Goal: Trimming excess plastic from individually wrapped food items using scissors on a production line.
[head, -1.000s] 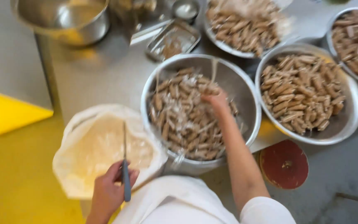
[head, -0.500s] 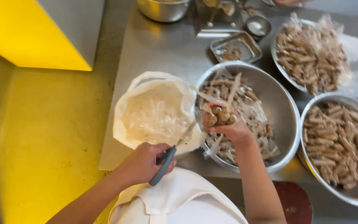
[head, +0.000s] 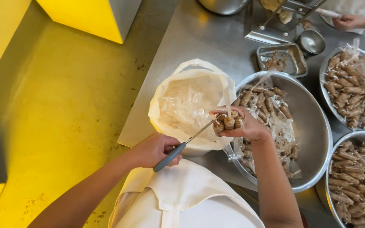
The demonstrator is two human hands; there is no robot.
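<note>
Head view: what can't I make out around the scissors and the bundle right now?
- Scissors: blade tips, hidden among the wrapped rolls in the right hand; the left hand covers the handle loops.
- Bag: contents unclear through crumpled clear plastic.
- Lower right bowl: cut off by the frame edge.
- Another person's hand, top right: what it holds is cropped.
- Small tray: crumbs too small to identify.

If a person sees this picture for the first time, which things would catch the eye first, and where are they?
Probably the centre first: the right hand holds a small bundle of brown plastic-wrapped rolls over the big round steel bowl, while the left hand points grey-handled scissors at it. Beside them, a white plastic-lined bag stands open on the steel table. At left, the bright yellow floor stands out.
</note>
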